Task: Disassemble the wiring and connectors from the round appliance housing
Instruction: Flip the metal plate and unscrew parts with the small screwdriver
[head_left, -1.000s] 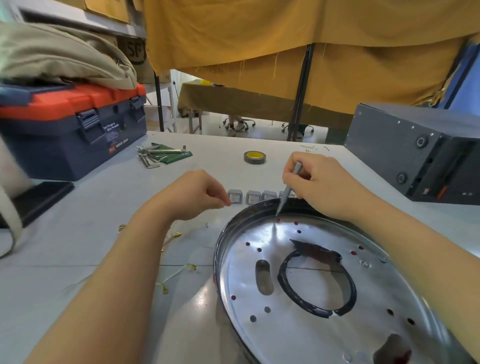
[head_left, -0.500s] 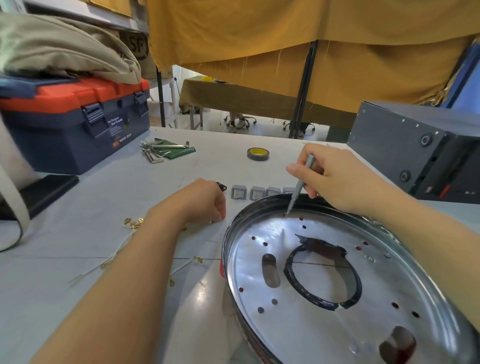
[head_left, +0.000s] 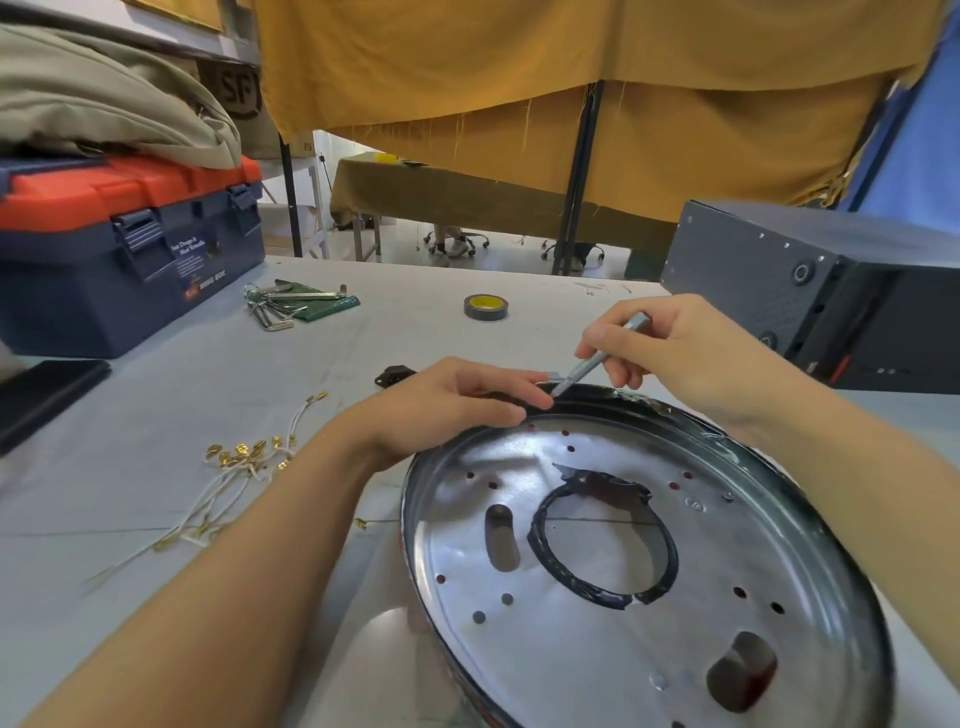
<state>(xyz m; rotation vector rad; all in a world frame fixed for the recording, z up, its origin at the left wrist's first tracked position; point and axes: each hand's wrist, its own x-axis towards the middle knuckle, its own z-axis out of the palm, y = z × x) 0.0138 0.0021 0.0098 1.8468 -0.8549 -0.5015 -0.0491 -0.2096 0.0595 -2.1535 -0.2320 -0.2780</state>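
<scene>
several white wires (head_left: 218, 493) with brass terminals lie loose on the table (head_left: 156, 395) at left, apparently already removed. left hand (head_left: 447, 405) rests with fingers extended on the far rim of the round housing (head_left: 649, 561), likely to steady it. right hand (head_left: 691, 353) pinches a slim metal tool (head_left: 597, 358), tip at that rim.

The round metal housing (head_left: 644, 561) lies flat, shiny, holed. White loose wires (head_left: 228, 483) with brass terminals lie at its nine o'clock.
</scene>
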